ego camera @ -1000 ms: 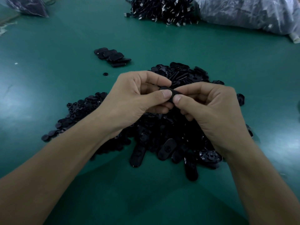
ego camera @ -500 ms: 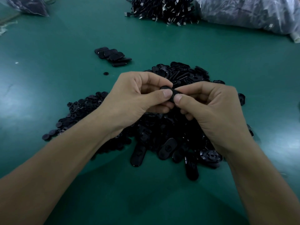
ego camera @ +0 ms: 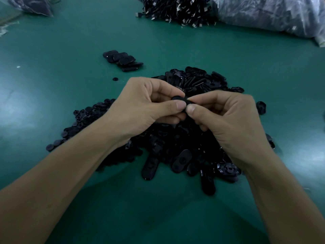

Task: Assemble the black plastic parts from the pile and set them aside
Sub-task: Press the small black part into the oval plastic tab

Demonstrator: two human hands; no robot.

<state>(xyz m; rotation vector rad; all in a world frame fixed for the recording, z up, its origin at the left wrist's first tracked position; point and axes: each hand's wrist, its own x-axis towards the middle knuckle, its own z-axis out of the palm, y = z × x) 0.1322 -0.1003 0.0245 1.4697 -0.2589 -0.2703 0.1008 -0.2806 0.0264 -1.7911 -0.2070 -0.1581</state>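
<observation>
- Head view: a small black oval plastic part (ego camera: pixel 181 99) is pinched between both hands. It is held off the green bench (ego camera: pixel 70 41), above the far half of the big pile of black plastic parts (ego camera: pixel 175 143).
- Key relation: the part sits right at the two thumb tips, which nearly meet over it. Its long axis looks roughly left-right, running from one hand into the other, but most of it is hidden.
- Left hand (ego camera: pixel 146 106): fingers (ego camera: pixel 175 105) curled, thumb and index clamping the part's left end.
- Right hand (ego camera: pixel 226 117): fingers curled the same way on the right end, thumb pressing on top.
- Both hands are equally close to the part.
- Looks like the press-fit step. I can't tell whether the pieces are seated.
- The short row of black oval assembled pieces (ego camera: pixel 123 59) lies far-left, well apart from the pile. The left hand is nearer, so drop-off probably goes that way.
</observation>
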